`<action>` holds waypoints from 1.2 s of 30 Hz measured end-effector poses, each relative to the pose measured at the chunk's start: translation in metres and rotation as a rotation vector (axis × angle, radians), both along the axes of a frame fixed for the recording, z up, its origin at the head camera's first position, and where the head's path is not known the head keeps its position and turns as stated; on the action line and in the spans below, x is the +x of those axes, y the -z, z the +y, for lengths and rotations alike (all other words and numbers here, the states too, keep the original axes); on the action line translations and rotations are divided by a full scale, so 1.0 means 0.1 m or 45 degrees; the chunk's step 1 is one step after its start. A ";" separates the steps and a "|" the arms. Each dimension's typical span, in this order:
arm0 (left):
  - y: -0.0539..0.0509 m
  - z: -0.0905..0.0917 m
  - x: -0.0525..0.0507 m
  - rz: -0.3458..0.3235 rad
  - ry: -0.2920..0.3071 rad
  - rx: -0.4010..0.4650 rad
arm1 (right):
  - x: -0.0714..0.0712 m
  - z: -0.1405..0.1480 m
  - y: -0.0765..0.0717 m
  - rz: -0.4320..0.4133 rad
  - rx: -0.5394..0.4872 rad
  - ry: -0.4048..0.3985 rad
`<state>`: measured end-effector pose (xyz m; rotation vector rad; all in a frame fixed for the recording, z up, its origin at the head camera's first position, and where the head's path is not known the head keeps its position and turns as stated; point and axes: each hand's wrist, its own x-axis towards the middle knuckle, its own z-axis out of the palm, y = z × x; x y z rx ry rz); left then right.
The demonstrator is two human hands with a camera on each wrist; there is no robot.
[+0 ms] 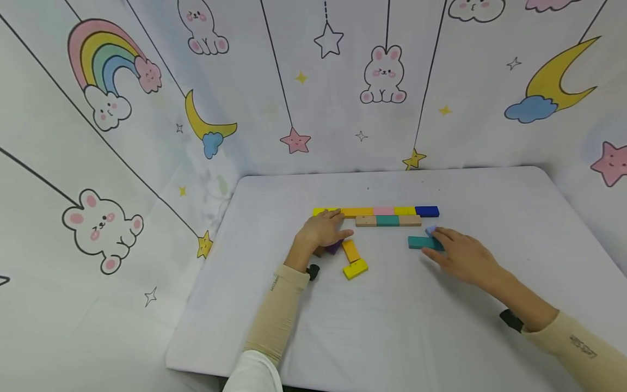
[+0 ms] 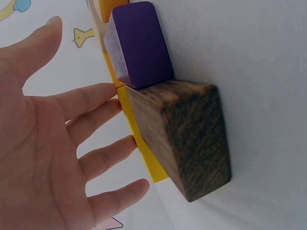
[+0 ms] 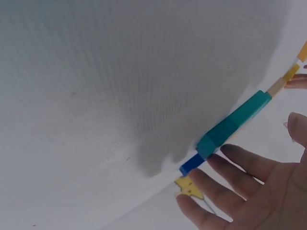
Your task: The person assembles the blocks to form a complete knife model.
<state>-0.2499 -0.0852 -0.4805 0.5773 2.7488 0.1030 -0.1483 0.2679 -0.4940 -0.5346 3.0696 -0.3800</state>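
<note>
My left hand (image 1: 323, 228) reaches over the left end of a back row of blocks. Its straight fingertips touch a yellow block (image 2: 151, 160) in the left wrist view. Nearer than that hand lie a dark brown wood-grain block (image 2: 201, 139) and a purple block (image 2: 144, 45). My right hand (image 1: 462, 253) is spread, its fingers straight, over the right end of a teal block (image 1: 420, 243). A small lavender block (image 1: 430, 231), partly hidden, shows by its fingertips. In the right wrist view the thumb stands apart from the fingers, and nothing is gripped.
The back row continues with orange (image 1: 357, 212), pink (image 1: 383, 210), yellow (image 1: 404, 210) and dark blue (image 1: 427, 211) blocks. Before it sits a shorter row with a green block (image 1: 387, 220) between plain wooden ones. Loose orange (image 1: 350, 251) and yellow (image 1: 355, 269) blocks lie nearer.
</note>
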 end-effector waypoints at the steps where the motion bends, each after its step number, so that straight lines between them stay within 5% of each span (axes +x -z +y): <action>1: 0.01 0.00 0.00 0.002 0.001 0.002 | 0.00 0.01 0.01 0.005 0.001 -0.007; 15: 0.05 -0.01 -0.01 -0.003 -0.012 0.020 | -0.03 0.03 0.07 0.095 0.031 -0.044; 36: 0.03 0.00 -0.02 0.010 -0.011 0.001 | -0.19 0.03 0.07 0.021 0.024 -0.013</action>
